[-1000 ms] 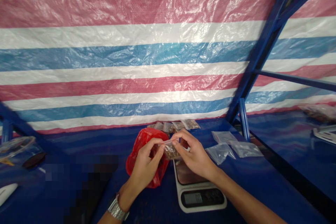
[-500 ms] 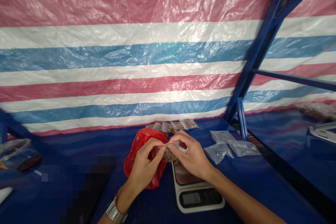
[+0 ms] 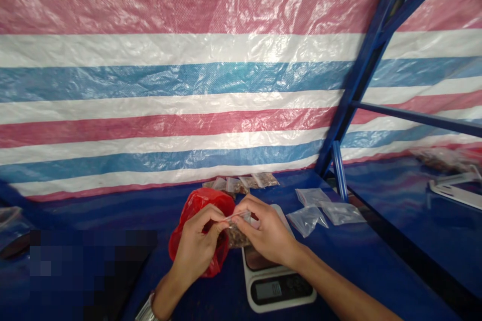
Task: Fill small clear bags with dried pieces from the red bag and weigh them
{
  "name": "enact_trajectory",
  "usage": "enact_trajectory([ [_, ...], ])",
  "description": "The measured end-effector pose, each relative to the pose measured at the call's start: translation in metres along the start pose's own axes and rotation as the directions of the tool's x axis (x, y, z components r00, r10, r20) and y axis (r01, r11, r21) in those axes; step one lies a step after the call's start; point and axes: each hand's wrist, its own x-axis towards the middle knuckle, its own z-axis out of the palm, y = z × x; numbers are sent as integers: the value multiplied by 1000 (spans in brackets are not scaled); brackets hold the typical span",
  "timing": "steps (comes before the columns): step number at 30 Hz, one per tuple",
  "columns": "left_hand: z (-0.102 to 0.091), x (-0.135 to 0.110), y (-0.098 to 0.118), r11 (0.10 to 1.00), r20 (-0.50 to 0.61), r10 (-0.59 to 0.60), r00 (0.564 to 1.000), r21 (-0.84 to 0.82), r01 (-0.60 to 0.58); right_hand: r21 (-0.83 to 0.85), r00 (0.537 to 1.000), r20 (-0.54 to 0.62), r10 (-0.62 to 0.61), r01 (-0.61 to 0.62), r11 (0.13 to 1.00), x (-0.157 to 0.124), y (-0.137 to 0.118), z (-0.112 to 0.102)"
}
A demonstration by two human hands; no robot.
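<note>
Between my hands hangs a small clear zip-lock bag (image 3: 238,237) with brown dried bits inside. My left hand (image 3: 199,237) pinches the left end of its top edge. Thumb and forefinger of my right hand (image 3: 263,229) grip the same edge further right. Below and behind the bag lies a white kitchen scale (image 3: 280,298) with a dark plate and a lit display, partly covered by my right hand. A crumpled red plastic bag (image 3: 181,233) stands open behind my left hand; its contents are hidden.
Several filled small bags (image 3: 263,180) lie in a row at the back by the striped sheet (image 3: 169,80). To the right are flat clear bags (image 3: 344,213) on the blue table (image 3: 361,266). A blue metal frame (image 3: 341,115) rises behind them. A white device (image 3: 457,193) sits far right.
The view has shifted slightly, so the table things sit a little further left and lower. Both hands still pinch the zip-lock bag's top, and more of its filled part shows below them.
</note>
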Motion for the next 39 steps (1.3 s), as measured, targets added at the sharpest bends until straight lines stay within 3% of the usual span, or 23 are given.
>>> enact_trajectory([
  [3,0,0,-1,999,-65,13,998,49,-10,-20,999,-43,-27,27,999,3,2,-8],
  [5,0,-1,-3,993,-155,24,988,119,-5,-75,976,-216,-20,4,997,8,7,-20],
  [8,-1,-3,-8,966,-211,96,973,254,-40,-197,841,-542,-14,-111,974,16,23,-47],
  [10,-3,-5,-12,938,-191,157,969,335,-86,-229,736,-677,-22,-182,956,19,37,-64],
  [11,-4,-6,-14,926,-180,178,967,363,-103,-232,718,-696,-11,-211,950,21,45,-71],
  [12,-5,-6,-15,916,-177,199,964,384,-118,-239,729,-684,9,-236,942,21,53,-76],
  [14,-8,-5,-18,899,-184,227,956,416,-134,-284,826,-560,58,-258,924,21,66,-80],
  [16,-14,-1,-17,885,-211,237,948,450,-121,-313,893,-441,91,-249,917,19,72,-78],
  [20,-37,7,4,840,-307,215,927,542,-15,-296,950,-307,58,-153,943,15,59,-64],
  [23,-47,-7,24,697,-218,76,973,709,105,-244,993,-120,7,-37,969,16,35,-45],
  [25,-42,-25,27,612,-89,1,996,788,70,-200,999,-18,-45,41,979,23,21,-27],
  [27,-31,-42,20,581,28,-91,995,813,30,-237,990,102,-103,124,963,37,12,-7],
  [30,-18,-52,4,539,-69,-297,952,811,227,-383,955,278,-108,213,899,66,10,21],
  [32,-19,-49,2,568,-48,-379,924,776,273,-461,923,380,-55,241,854,83,14,32],
  [36,-30,-44,20,606,29,-421,907,752,257,-447,896,436,-83,296,844,98,23,26],
  [39,-24,-60,29,581,90,-415,905,792,188,-427,875,476,-90,319,846,90,23,10],
])
